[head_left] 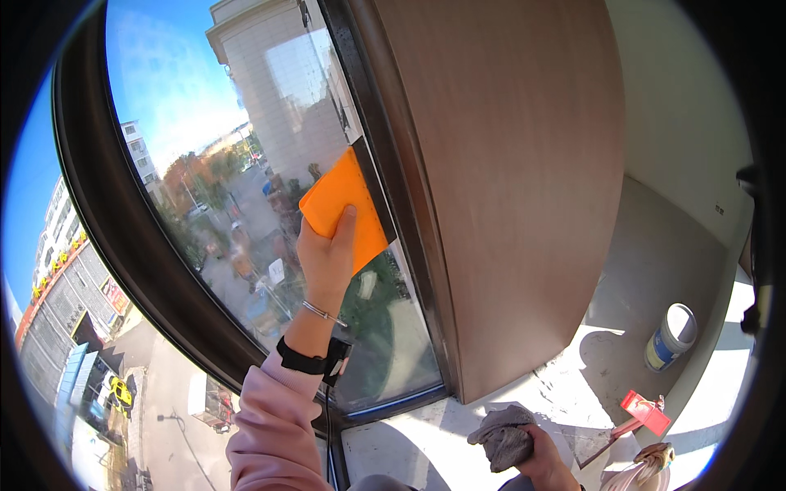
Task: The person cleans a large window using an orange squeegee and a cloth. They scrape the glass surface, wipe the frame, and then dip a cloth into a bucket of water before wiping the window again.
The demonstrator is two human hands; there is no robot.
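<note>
My left hand (326, 254), in a pink sleeve, is closed around a flat orange scraper (336, 192), its thumb lying on the near face. The scraper's black edge lies along the right side of the window pane (393, 352), by the dark frame (422, 270). The pane looks hazy and streaked in places. Low on the right, above the pale floor, my right hand (540, 455) is wrapped around a bunched grey cloth (503, 437).
A brown panel (508, 164) rises right of the window. Beyond it a white bucket (671, 337) stands on the floor, near a red dustpan-like piece (645, 412) and a bundle of pale cloth or mop strands (645, 468). Street and buildings show through the glass.
</note>
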